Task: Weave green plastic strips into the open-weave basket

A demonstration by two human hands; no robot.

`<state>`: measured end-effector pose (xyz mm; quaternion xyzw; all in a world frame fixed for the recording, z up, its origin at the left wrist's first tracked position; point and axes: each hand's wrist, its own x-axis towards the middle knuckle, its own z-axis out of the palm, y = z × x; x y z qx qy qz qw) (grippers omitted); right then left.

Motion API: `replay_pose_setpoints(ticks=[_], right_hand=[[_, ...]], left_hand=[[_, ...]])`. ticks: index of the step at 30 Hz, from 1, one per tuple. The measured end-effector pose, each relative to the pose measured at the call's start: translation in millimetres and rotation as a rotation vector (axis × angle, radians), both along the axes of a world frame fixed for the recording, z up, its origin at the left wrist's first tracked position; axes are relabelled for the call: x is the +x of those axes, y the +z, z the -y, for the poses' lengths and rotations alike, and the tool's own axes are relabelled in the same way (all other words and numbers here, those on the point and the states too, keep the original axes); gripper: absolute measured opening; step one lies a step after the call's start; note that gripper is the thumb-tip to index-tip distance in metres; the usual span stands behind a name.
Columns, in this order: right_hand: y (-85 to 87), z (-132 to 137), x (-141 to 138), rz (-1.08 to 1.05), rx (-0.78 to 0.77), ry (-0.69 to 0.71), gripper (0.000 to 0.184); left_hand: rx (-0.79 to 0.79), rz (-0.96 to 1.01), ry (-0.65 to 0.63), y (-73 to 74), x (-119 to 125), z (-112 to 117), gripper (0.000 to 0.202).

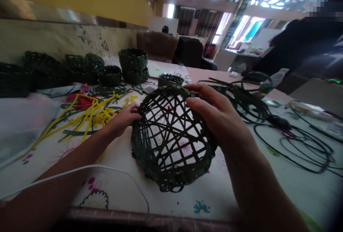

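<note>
A dark green woven basket sits in front of me on the patterned tablecloth, its open top tilted toward me and its lattice base showing inside. My left hand grips its left rim, thumb and fingers closed on the edge. On the upper right, my right hand curls over the rim, fingertips on the woven edge; its thumb lies toward the inside. A loose strip loop sticks out at the basket's near edge.
Several finished-looking woven baskets stand along the back left. Yellow strips and green offcuts lie left. Coiled green strips and a black cable are on the right. A white cord crosses near me. A person in dark clothing is at right.
</note>
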<state>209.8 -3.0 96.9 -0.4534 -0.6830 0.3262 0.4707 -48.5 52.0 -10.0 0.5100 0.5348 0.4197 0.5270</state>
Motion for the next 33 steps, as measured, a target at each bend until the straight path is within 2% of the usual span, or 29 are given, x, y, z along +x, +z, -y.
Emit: replay_pose_setpoints(ticks=[5, 10, 13, 15, 17, 19, 22, 25, 29, 33], right_hand=[[-1.3, 1.3, -0.2, 0.009, 0.028, 0.012, 0.031], [-2.6, -3.7, 3.3, 0.013, -0.009, 0.000, 0.030], [-6.4, -14.8, 8.6, -0.027, -0.071, -0.011, 0.031], [-12.5, -27.7, 13.8, -0.084, -0.154, -0.007, 0.031], [-21.5, -44.4, 20.9, -0.168, -0.253, 0.006, 0.030], [-32.5, -62.5, 29.8, -0.264, -0.348, 0.005, 0.028], [-49.7, -85.4, 43.1, -0.361, -0.430, 0.034, 0.026], [-68.0, -98.7, 49.0, -0.399, -0.500, 0.109, 0.029], [-95.7, -106.7, 42.7, -0.357, -0.561, 0.117, 0.030], [-114.7, -112.9, 39.1, -0.296, -0.580, 0.075, 0.034]], left_hand=[[0.022, -0.072, -0.036, -1.6, 4.5, 4.4, 0.039], [0.179, -0.193, 0.000, -13.7, 9.4, 5.4, 0.027], [0.270, -0.291, 0.023, -19.7, 8.0, 3.8, 0.028], [0.288, -0.322, 0.032, -20.4, 6.4, 2.7, 0.037], [0.210, -0.325, 0.042, -17.6, 5.2, 2.6, 0.051], [0.068, -0.283, 0.022, -12.2, 4.8, 3.9, 0.066], [-0.049, -0.174, 0.003, -4.7, 3.4, 5.7, 0.073], [0.026, -0.132, 0.112, -4.6, -2.4, 1.6, 0.067], [0.211, -0.229, 0.303, -14.1, -16.6, -12.6, 0.061], [0.246, -0.177, 0.307, -25.1, -23.9, -21.3, 0.061]])
